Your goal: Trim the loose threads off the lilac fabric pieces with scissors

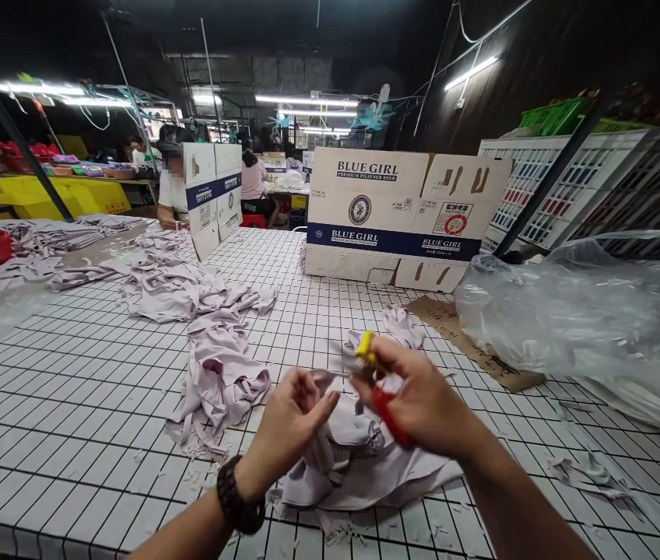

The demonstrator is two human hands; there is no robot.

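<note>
My left hand (pixel 295 412), with a dark beaded bracelet on the wrist, pinches the edge of a pale lilac fabric garment (pixel 377 474) lying crumpled on the table. In my right hand (pixel 423 393) is a pair of scissors (pixel 391 416) with red on the handle and a yellow part near the fingers. Motion blurs the scissors, and I cannot make out the blades clearly. They are close to the fabric, just right of my left fingers. Another lilac piece (pixel 403 325) lies beyond my right hand.
Lilac garments (pixel 222 373) are heaped to the left, with fabric scraps around. A cardboard box panel (pixel 394 218) stands ahead on the checked tablecloth (pixel 102 404). Clear plastic bags (pixel 587 303) and brown cardboard (pixel 482 350) lie right. A person (pixel 172 187) sits across the table.
</note>
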